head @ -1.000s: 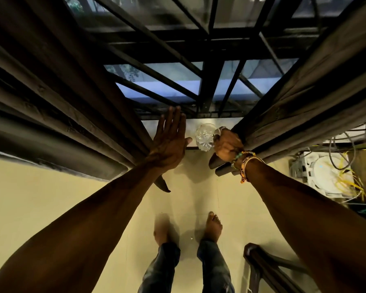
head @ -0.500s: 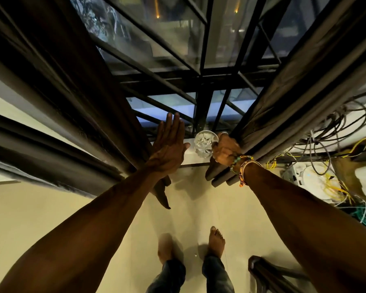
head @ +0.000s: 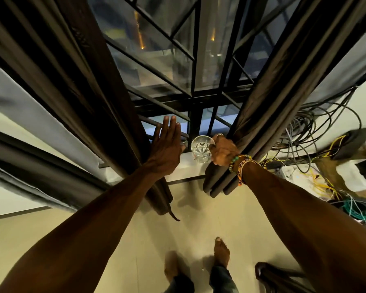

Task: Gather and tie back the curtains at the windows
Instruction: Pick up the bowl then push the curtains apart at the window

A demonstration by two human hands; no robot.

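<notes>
At the window sill [head: 184,167], the person's left hand [head: 167,144] is released, its fingers straight and close together, the palm laid flat against the inner edge of the dark brown left curtain [head: 89,81], which hangs loose in long folds down to the floor [head: 114,240]. Across the gap, the right hand [head: 223,152] is clenched around the gathered folds of the right curtain [head: 273,92], gripping it just above the sill so that the cloth is bunched into a narrow bundle below the wrist. Beaded bracelets [head: 240,166] circle that wrist. A cut-glass tumbler [head: 201,149] stands upright on the sill between the two hands, just beside the right hand's knuckles; whether they touch it cannot be told. Behind the curtains a black metal window grille [head: 195,60] covers the panes. To the right of the gathered curtain, a tangle of cables [head: 304,134] hangs against the wall. Bare feet [head: 221,250] stand on the pale floor below.
</notes>
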